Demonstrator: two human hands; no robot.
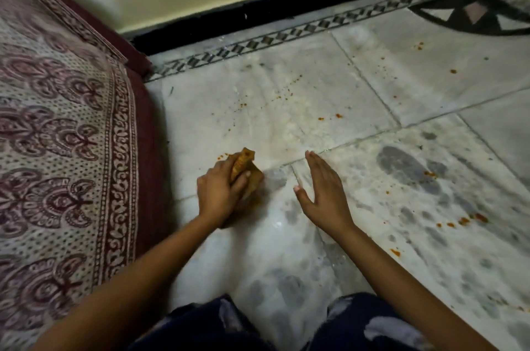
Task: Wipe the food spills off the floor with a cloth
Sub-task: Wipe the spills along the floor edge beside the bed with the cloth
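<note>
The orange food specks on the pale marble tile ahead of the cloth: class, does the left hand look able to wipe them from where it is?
Probably yes. The left hand grips the orange-stained cloth, and bare marble floor lies between it and the orange food specks.

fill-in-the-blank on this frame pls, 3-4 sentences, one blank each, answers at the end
1. The bunched, orange-stained cloth is gripped by the ____ hand.
2. The right hand is open and holds ____.
3. The patterned bedspread lies on the person's ____ side.
4. The spots of spilled food on the marble floor are ____ in colour.

Missing words: left; nothing; left; orange
</note>
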